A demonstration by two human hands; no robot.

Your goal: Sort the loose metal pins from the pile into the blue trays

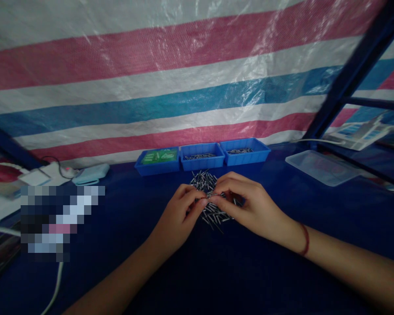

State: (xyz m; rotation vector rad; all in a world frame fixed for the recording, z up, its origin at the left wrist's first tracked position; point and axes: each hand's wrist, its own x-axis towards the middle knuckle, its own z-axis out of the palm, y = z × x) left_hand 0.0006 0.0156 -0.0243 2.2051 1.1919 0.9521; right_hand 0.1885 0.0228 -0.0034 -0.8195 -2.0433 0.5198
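Over a loose pile of thin metal pins (213,216), my two hands meet fingertip to fingertip. My left hand (180,210) pinches one end of a small metal pin (209,196) between thumb and forefinger. From the other side, my right hand (251,203) has its thumb and fingers closed on the same pin. Fingertips cover most of it, so its exact shape cannot be made out. The pile spreads on the dark blue tabletop (190,275) behind and beneath the fingers.
Behind the pile stand three blue bins: the left bin (157,168) holds green packets, the middle bin (202,164) and right bin (248,157) metal pins. A translucent lid (321,168) lies right. Left are a light-blue case (91,174) and a white cable (57,280).
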